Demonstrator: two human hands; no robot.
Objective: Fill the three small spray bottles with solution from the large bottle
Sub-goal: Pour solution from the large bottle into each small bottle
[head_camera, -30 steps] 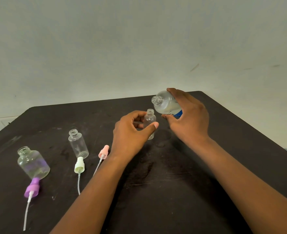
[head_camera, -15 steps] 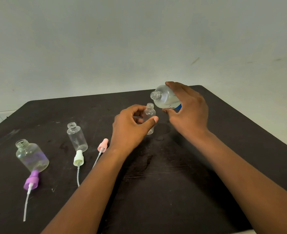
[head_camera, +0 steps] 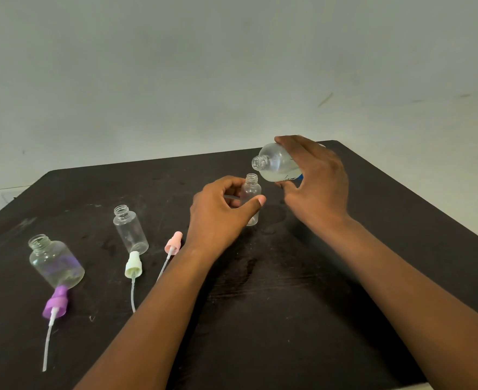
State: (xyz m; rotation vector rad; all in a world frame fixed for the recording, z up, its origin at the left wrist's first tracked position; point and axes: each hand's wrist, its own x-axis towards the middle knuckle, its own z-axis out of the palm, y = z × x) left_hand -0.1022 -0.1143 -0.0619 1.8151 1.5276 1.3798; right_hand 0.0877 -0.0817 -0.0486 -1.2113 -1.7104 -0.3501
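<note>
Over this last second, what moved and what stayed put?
Little changed. The right hand, gripping the tilted large bottle, brought its open mouth slightly closer to the neck of the small bottle; no liquid visibly flows yet. The left hand kept holding that small bottle upright on the table. The two other open bottles and three spray caps stayed where they lay.

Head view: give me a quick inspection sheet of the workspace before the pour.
Surface: dark table, scuffed, smeared.
Job's things: large bottle tilted, uncapped, above the small bottle, which stands upright; middle bottle and wide bottle open, uncapped.
Clutter: green sprayer, pink sprayer, purple sprayer lying loose on the table.
Grippers: left hand holds the small bottle; right hand grips the large bottle.
Cables: nothing seen.
Surroundings: plain wall.
</note>
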